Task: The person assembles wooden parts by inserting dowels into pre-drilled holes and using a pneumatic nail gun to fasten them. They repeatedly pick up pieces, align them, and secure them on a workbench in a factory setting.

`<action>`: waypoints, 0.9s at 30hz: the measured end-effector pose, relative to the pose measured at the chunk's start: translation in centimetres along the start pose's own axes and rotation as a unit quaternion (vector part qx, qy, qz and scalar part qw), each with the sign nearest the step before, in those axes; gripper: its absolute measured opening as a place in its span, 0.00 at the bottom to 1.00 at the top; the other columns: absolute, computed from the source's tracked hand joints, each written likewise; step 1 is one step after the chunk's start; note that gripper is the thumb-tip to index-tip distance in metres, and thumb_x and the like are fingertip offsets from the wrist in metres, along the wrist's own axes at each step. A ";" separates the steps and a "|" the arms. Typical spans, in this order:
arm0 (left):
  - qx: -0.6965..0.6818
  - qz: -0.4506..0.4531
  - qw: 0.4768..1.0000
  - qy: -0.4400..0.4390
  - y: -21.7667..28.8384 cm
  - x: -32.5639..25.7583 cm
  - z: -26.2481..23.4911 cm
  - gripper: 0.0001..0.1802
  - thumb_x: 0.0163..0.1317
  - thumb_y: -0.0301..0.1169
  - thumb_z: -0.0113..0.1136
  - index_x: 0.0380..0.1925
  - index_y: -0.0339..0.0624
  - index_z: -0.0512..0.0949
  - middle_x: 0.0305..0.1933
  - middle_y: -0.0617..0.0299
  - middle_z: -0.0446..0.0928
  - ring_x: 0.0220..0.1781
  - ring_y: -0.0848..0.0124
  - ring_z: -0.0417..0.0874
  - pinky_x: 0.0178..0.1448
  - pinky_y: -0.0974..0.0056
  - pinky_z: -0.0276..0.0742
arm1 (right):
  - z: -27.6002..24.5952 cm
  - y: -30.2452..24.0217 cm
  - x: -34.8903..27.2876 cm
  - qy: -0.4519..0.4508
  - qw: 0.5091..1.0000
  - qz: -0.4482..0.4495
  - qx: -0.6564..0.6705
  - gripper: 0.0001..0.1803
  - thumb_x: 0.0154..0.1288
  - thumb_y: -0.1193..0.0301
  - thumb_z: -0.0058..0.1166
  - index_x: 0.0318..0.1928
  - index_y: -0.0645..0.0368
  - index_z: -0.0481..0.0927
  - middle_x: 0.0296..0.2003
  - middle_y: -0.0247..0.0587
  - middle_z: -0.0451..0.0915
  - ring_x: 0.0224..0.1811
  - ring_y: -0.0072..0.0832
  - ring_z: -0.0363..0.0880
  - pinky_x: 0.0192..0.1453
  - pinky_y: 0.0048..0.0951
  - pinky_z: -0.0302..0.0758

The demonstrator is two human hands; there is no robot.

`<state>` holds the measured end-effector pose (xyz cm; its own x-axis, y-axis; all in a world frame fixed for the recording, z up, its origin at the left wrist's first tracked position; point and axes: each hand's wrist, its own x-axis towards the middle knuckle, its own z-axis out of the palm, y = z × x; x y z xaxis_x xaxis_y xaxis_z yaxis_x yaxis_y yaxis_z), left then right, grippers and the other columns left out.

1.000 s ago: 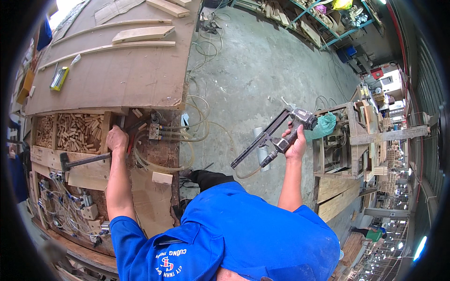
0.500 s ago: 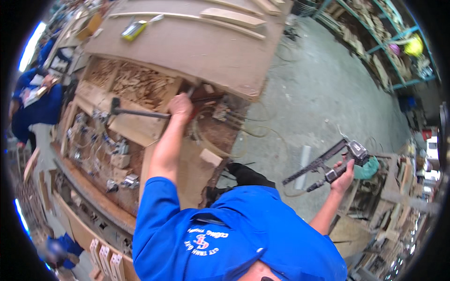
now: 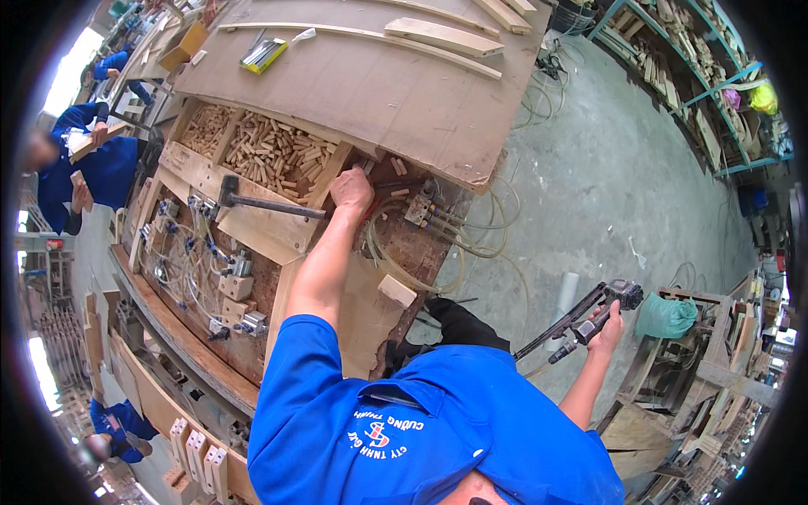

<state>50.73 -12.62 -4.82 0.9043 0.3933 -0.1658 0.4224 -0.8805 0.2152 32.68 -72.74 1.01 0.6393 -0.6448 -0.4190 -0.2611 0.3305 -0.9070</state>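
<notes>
Nail gun (image 3: pixel 589 320), a long black-and-grey pneumatic tool with a slim magazine, hung out over the concrete floor (image 3: pixel 589 185), well apart from the work. Right hand (image 3: pixel 608 324) had its grip wrapped fully round the handle. Big curved brown wooden surface (image 3: pixel 362 93) carried pale curved slats; beside it sat an open wooden tray of short pale dowels (image 3: pixel 269 151), then a dark-headed hammer (image 3: pixel 252 200). Left hand (image 3: pixel 352 189) was down in a small compartment by the clear air hoses (image 3: pixel 454 244), fingers curled; whether it held anything, can't tell. Judgement: pick the small part cleanly, keep the muzzle pointed away, finger off the trigger, hose clear of feet.
</notes>
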 end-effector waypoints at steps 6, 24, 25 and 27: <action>0.049 0.008 0.998 -0.032 0.7 1.1 -0.4 0.13 0.64 0.30 0.63 0.42 0.37 0.91 0.48 0.40 0.89 0.54 0.45 0.92 0.57 0.47 0.88 | -0.2 1.2 -0.1 0.020 0.999 0.027 0.005 0.21 0.77 0.54 0.65 0.46 0.60 0.78 0.34 0.36 0.80 0.30 0.27 0.81 0.31 0.32 0.81; -0.049 0.001 0.996 0.080 -0.2 -2.1 -2.4 0.12 0.64 0.37 0.63 0.37 0.39 0.88 0.41 0.44 0.90 0.47 0.47 0.92 0.55 0.46 0.86 | -1.1 2.0 -0.8 0.046 0.998 0.030 0.014 0.20 0.77 0.54 0.65 0.48 0.60 0.78 0.35 0.34 0.79 0.32 0.25 0.81 0.31 0.31 0.81; -0.110 -0.013 0.989 0.097 -0.8 -2.5 -2.6 0.14 0.65 0.39 0.63 0.38 0.40 0.88 0.41 0.46 0.90 0.47 0.48 0.92 0.55 0.45 0.85 | -0.8 1.8 -0.8 0.040 0.999 0.027 0.010 0.20 0.77 0.54 0.65 0.48 0.60 0.79 0.35 0.34 0.79 0.32 0.24 0.81 0.31 0.31 0.80; -0.204 -0.042 0.971 0.120 -1.7 -3.0 -2.8 0.15 0.66 0.41 0.65 0.38 0.41 0.88 0.40 0.48 0.90 0.46 0.50 0.92 0.55 0.46 0.85 | -0.4 1.4 -1.0 0.034 0.999 0.022 0.006 0.20 0.77 0.54 0.65 0.49 0.59 0.79 0.36 0.33 0.79 0.32 0.24 0.81 0.31 0.31 0.80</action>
<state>47.49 -11.52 -1.96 0.8330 0.5530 0.0191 0.4403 -0.6834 0.5823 31.41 -71.93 0.11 0.5773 -0.6745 -0.4602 -0.2781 0.3676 -0.8875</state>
